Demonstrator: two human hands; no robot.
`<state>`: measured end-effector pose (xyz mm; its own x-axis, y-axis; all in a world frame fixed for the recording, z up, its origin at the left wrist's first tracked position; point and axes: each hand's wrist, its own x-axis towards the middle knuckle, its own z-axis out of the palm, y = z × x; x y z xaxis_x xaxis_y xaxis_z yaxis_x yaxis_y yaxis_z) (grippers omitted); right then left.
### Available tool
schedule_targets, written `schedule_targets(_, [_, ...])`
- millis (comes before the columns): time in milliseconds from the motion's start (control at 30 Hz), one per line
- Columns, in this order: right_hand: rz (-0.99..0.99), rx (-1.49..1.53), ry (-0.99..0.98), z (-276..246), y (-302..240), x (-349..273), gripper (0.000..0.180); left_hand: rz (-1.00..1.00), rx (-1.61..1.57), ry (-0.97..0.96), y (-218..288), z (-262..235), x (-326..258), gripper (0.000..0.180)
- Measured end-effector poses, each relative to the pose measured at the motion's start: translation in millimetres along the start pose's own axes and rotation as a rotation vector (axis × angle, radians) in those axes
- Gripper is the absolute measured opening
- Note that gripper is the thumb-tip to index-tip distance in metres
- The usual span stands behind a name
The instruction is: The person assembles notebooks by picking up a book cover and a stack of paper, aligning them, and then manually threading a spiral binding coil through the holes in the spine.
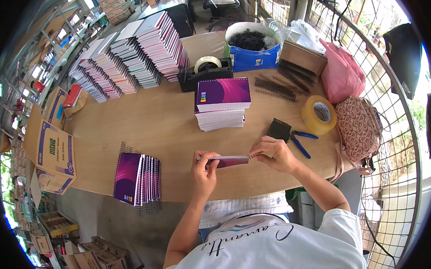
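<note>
Near the table's front edge, my left hand (205,173) pinches a small purple notebook (231,161), held with its thin edge toward me. At the notebook's right end, my right hand (276,153) has its fingers closed on a dark spiral binding coil (257,153). The coil's tip meets the notebook's corner; how far it is threaded is too small to tell. Just beyond my hands stands a stack of purple notebooks (222,110) with white pages. To the left lies a fanned row of purple notebooks (131,173) with dark coils along their edges.
Tall notebook stacks (160,46) fill the far left. A tape dispenser (206,75), a blue tub of coils (254,57) and loose coils (275,87) lie beyond. Rightward are tape (310,117), blue-handled pliers (299,146), a dark pad (279,130) and bags (360,124). A carton (54,152) stands left.
</note>
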<state>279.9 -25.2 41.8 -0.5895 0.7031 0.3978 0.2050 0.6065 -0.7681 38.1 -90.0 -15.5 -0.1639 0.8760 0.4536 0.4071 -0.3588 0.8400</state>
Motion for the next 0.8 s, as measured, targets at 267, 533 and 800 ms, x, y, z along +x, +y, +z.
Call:
schedule_targets(267, [0.078, -0.206, -0.11, 7.9, 1.6, -7.8, 0.02, 0.018, 0.092, -0.006, 5.0, 0.1, -6.1, 0.009])
schedule_targets(533, [0.049, -0.34, -0.112, 12.6, -15.4, -3.0, 0.018, -0.001, 0.068, -0.001, 5.8, -1.8, -11.8, 0.008])
schedule_targets(800, [0.103, -0.224, -0.059, 16.4, -10.1, -7.1, 0.012, 0.106, 0.198, 0.063, 18.2, 1.8, -8.0, 0.03])
